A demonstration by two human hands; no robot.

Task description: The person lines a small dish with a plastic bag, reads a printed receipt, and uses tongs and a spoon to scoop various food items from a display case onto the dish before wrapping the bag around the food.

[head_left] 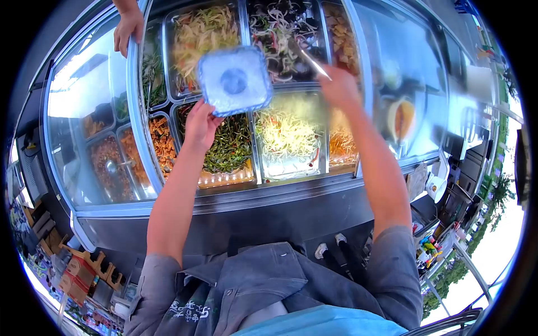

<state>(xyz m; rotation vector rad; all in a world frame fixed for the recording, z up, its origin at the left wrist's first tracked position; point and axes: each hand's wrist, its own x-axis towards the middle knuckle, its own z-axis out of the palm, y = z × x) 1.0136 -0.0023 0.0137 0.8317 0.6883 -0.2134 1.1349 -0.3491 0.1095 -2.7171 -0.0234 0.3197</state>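
Dish (232, 81) & metal utensil (315, 63) held o/ food trays (290, 168).
Dish pinched by L hand (200, 124), near-L corner; utensil grasped by R hand (340, 88), far ctr.

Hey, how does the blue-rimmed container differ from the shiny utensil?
The container is broad and squarish; the utensil is narrow. The container is blue and pale; the utensil looks silvery. The left hand holds the container, the right hand the utensil. Both are held above the food trays.
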